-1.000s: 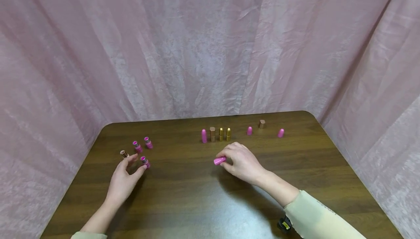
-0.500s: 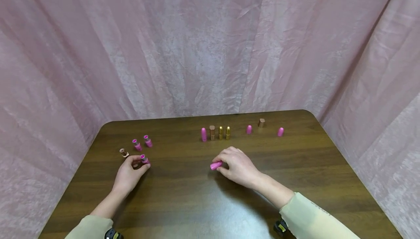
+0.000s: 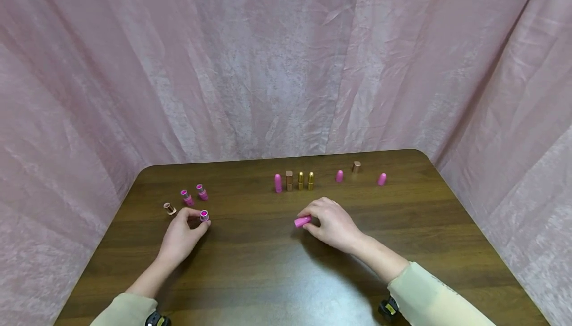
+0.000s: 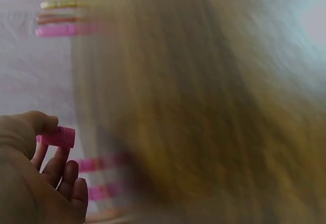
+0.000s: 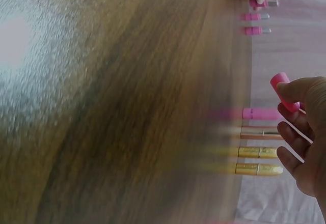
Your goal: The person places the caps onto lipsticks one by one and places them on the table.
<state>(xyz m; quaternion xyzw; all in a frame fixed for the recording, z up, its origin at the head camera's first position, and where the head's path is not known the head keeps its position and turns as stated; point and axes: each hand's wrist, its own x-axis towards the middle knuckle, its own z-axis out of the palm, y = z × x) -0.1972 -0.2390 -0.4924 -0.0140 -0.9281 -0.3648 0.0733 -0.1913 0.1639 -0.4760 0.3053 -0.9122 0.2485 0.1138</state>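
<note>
Pink base (image 3: 204, 216) moved right a bit, L hand (image 3: 180, 235) pinching it twd left edge of worktop (image 3: 250, 246); R hand (image 3: 334, 225) pinching pink cap (image 3: 301, 221), short of far edge. Tilted cap cd jam imo.

my left hand (image 3: 178, 235), fingers spread beside the pink tube (image 3: 204, 216) a second ago, now pinches it and has shifted it rightward, its silvery end turned more toward me; my right hand (image 3: 332, 225) drifted left with the pink cap (image 3: 302, 221), then back right

Closed tubes (image 3: 289, 181) stood in row on table (image 3: 250, 266); uncapped tubes (image 3: 186, 198) left, loose caps (image 3: 339, 176) right; curtain (image 3: 286, 67) hung behind table.
</note>
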